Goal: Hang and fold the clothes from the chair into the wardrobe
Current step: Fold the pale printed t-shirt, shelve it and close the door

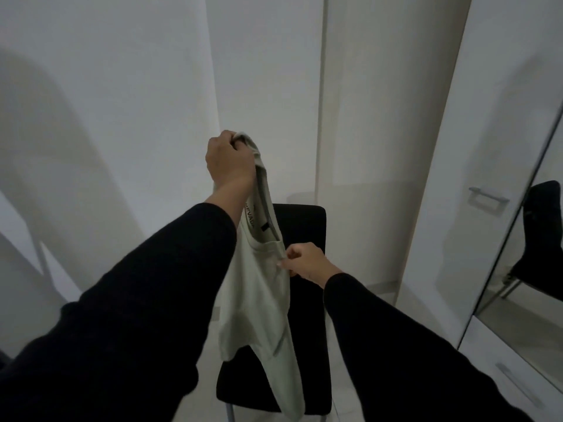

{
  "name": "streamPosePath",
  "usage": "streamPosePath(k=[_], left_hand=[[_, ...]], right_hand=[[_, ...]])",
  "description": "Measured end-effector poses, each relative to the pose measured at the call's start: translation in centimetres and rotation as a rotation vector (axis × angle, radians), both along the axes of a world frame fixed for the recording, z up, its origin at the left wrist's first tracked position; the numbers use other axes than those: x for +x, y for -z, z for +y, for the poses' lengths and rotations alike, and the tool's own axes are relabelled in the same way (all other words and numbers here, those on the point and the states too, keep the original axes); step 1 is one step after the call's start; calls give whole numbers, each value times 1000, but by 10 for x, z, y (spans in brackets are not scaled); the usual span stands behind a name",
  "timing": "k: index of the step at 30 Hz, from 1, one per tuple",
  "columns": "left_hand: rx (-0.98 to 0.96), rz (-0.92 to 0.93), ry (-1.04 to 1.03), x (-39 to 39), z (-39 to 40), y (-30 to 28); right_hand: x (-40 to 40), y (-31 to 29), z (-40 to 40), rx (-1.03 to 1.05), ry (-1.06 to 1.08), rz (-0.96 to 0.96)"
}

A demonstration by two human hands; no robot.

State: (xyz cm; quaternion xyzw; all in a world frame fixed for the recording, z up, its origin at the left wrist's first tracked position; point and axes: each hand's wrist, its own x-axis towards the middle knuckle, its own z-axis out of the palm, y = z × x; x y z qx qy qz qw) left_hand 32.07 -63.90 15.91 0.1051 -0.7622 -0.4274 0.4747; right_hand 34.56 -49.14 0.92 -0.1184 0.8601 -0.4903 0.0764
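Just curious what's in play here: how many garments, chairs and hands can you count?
Pale green T-shirt: 1
Black chair: 1
Hands: 2, left hand and right hand, both gripping the shirt
Total: 4

This is looking like a bedroom in a home: a white wardrobe door (475, 147) with a metal handle (487, 198) is standing beside a mirrored panel (536, 239), which is reflecting the black chair (304, 233) by pale walls.
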Motion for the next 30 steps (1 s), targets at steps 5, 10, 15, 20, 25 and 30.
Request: streamPosePath(k=[5,10,15,20,25,30], left_hand=[[-24,-135,20,2,-5,13],[70,-313,13,2,-9,52],[362,-377,50,11,9,78],[475,-278,158,13,13,78],[374,-172,346,11,-5,65],[554,-92,586,12,-16,49]], right_hand=[[5,0,26,124,536,98],[4,-20,43,-502,995,-16],[7,-45,33,-811,1194,-15],[8,-67,34,-817,1169,119],[10,-109,34,-821,1111,198],[15,-125,30,-778,1129,232]])
